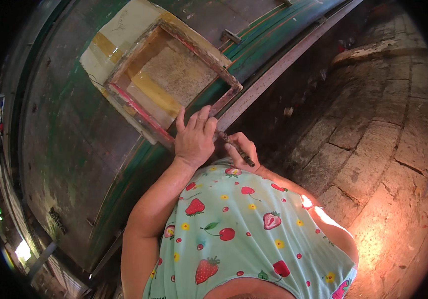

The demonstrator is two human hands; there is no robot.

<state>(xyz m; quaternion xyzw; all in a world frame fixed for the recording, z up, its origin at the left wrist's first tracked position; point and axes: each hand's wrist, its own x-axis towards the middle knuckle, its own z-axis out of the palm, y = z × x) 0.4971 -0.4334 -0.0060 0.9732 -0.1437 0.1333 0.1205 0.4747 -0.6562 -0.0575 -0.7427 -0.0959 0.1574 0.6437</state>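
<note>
A worn wooden frame (pixel 201 47) with pinkish-red inner edges lies on a dark, green-stained tabletop (pixel 69 114). Inside it a mottled panel (pixel 174 74) and yellowish tape strips show. My left hand (pixel 194 139) covers the frame's near corner, its fingers bent over the edge and the little finger lifted apart; the thumb is mostly hidden. Close beside it, my right hand (pixel 244 149) is closed round a slim, dark, stick-like tool (pixel 246 158). The tool's upper end meets the area by my left fingertips; its other end points back toward my body. What its tip touches is unclear.
Pale sheet with yellow tape (pixel 117 37) lies under the frame's far left side. A small metal piece (pixel 231 36) sits beyond the frame. The table's pale edge rail (pixel 279 65) runs up to the right. Cracked brick paving (pixel 353 144) lies lower, at right.
</note>
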